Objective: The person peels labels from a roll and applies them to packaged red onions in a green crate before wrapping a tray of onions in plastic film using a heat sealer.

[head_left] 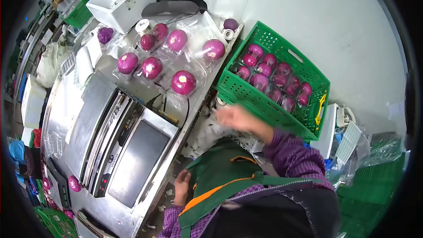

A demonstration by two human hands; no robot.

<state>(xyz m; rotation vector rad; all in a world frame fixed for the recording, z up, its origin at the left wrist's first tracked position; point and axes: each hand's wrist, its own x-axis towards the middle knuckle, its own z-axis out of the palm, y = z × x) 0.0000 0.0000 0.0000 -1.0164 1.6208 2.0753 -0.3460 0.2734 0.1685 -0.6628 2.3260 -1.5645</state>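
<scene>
My right hand (240, 120) is smeared by motion beside the near left side of a green crate (317, 79); its grip cannot be made out. Inside the crate lie several red onions (258, 81) in clear plastic. My left hand (182, 187) rests low by my green apron (216, 172), near the table edge, its fingers loosely apart with nothing visible in them. Several larger red onions (183, 82), wrapped in clear film, sit on the metal table (152, 189) behind a wrapping machine (139, 163) with a dark flat plate.
A yellow tool (320, 109) hangs at the crate's right end. At the back stand a white bin (121, 2) and a roll of tape (228, 34). Another green crate (55, 222) is at lower left. Plastic bags (383, 147) lie at the right. Scraps litter the floor.
</scene>
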